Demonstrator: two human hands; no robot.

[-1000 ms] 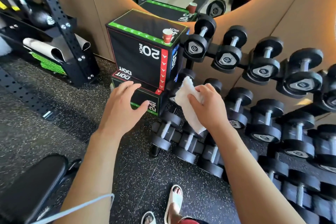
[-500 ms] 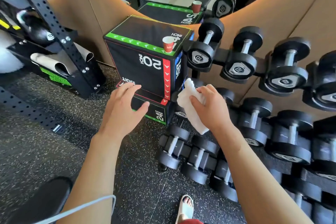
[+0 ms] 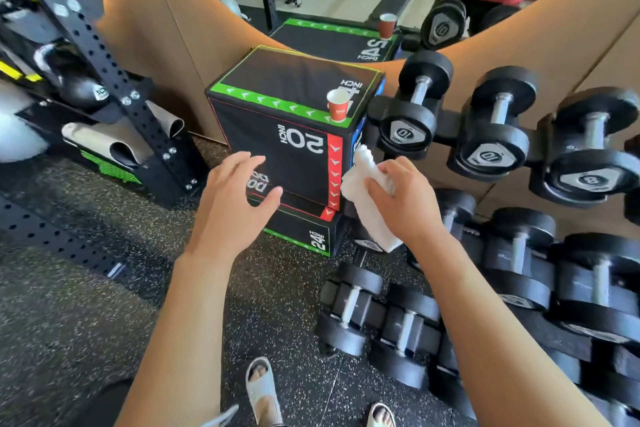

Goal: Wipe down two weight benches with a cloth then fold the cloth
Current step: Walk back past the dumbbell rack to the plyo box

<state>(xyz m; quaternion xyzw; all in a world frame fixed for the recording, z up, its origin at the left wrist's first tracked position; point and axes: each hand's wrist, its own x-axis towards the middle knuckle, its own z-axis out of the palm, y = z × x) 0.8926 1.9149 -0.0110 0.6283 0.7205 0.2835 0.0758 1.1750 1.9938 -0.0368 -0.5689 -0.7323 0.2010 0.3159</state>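
Note:
My right hand grips a folded white cloth, held in the air in front of the black plyo boxes. My left hand hovers beside it with fingers relaxed and spread, holding nothing, a hand's width left of the cloth. No weight bench shows on the floor in this view; a bench pad appears only as a reflection in the wall mirror.
Two stacked black plyo boxes stand ahead, with a red paper cup on the top one. A dumbbell rack fills the right. A black perforated rack upright stands at left. My sandalled feet are on speckled rubber floor.
The view has moved closer to the boxes and dumbbells. The bench pad at lower left has left the frame. Both hands keep the same pose, the right still holding the cloth.

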